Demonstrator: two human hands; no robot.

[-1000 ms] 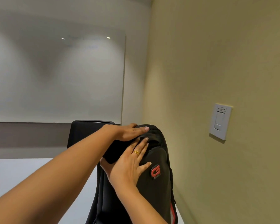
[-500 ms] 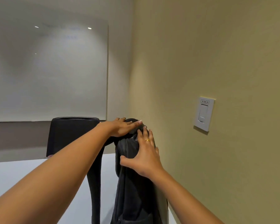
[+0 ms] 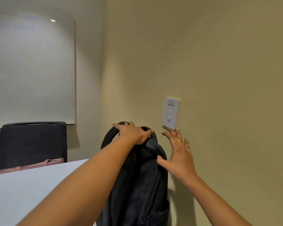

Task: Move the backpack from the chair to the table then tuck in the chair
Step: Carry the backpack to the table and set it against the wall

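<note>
The black backpack (image 3: 137, 185) stands upright at the right end of the white table (image 3: 31, 190), close to the wall. My left hand (image 3: 134, 132) lies palm-down over its top and holds it by the top strap. Beside the bag's right side my right hand (image 3: 178, 157) is spread open with a gold ring on one finger; only the thumb is near the fabric. A black chair (image 3: 31, 144) stands behind the table's far edge at the left. The backpack's base is out of view.
A beige wall with a white light switch (image 3: 170, 113) runs close along the right of the backpack. A whiteboard (image 3: 31, 70) hangs on the far wall. Something pink (image 3: 31, 165) lies on the chair seat at the table edge.
The backpack has moved right toward the wall and turned so its logo side no longer shows. My right hand has come off its face and spread open. My left hand stays on top.
</note>
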